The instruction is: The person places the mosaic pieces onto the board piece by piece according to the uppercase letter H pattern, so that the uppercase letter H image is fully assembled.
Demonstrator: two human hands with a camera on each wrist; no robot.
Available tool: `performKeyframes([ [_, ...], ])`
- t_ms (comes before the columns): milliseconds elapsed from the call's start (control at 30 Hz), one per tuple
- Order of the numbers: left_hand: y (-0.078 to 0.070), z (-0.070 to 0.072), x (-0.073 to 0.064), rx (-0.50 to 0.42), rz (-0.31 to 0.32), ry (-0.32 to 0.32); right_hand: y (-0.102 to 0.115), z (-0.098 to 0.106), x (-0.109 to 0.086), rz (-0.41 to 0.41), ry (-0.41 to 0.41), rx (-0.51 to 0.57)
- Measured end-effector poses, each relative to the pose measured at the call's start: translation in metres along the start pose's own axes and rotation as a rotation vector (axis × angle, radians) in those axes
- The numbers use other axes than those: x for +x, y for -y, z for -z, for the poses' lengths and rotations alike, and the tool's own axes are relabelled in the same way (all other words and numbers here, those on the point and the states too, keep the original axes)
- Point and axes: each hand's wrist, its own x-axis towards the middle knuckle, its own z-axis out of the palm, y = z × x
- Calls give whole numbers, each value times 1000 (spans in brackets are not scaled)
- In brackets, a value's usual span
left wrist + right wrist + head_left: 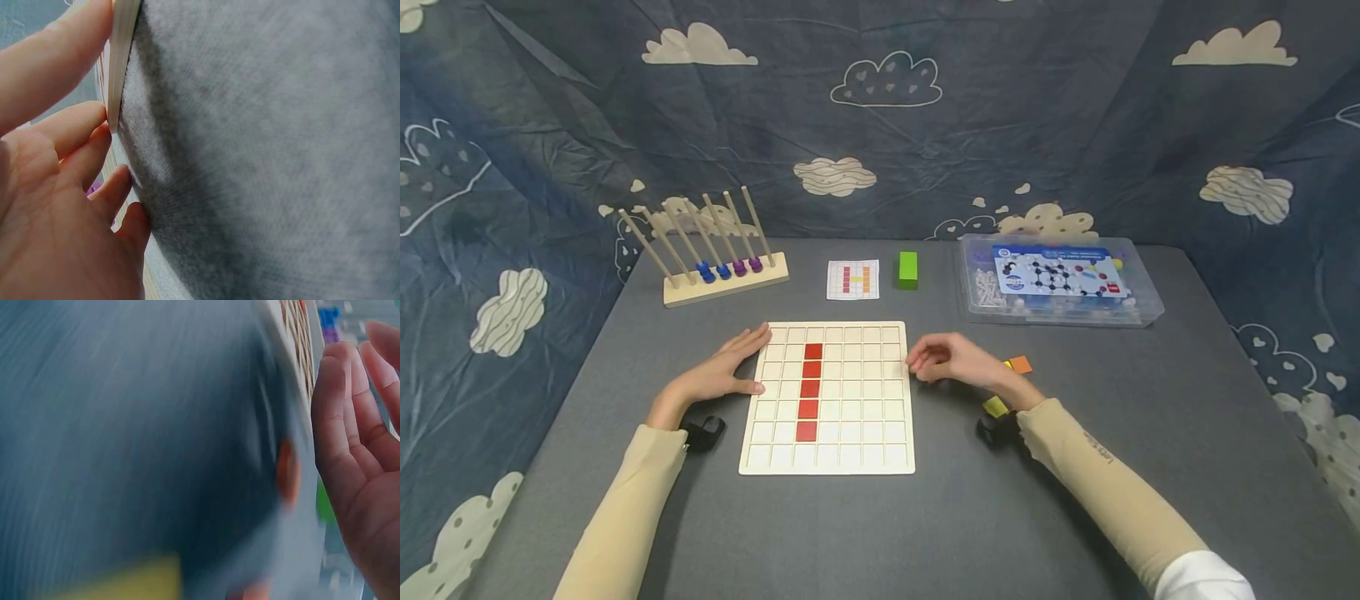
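Observation:
A cream grid board (pixel 861 410) lies flat, with a column of several red square tiles (pixel 809 389) in its left part. My left hand (pixel 721 375) lies at the board's left edge, fingers extended and thumb spread. In the left wrist view the fingertips (pixel 94 114) are right against the wooden rim. Beside the right edge my right hand (pixel 955 358) hovers with loosely bent fingers; the right wrist view shows nothing held between them. An orange tile (pixel 1021 364) and a yellow tile (pixel 996 407) lie near the right wrist, partly hidden by the arm.
At the back left stands a wooden peg rack (pixel 726 281) with blue and purple beads. A printed pattern card (pixel 853 280) and a green block (pixel 907 271) sit behind the board. A clear plastic box (pixel 1060 279) of small parts is at the back right.

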Motion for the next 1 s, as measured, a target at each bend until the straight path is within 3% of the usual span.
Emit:
performKeyframes([
  [267,-1,-1,-1,-2,16,-3,-23,60,-56,-134,-163,9],
  [467,-1,0,-2,-7,19,-3,-32,78,-84,-184,-255,-12],
  [633,-1,0,-2,-11,17,-3,-35,79,-90,-185,-283,-68],
  [1000,-1,-1,0,-12,18,-3,-40,72,-83,-130,-279,-281],
])
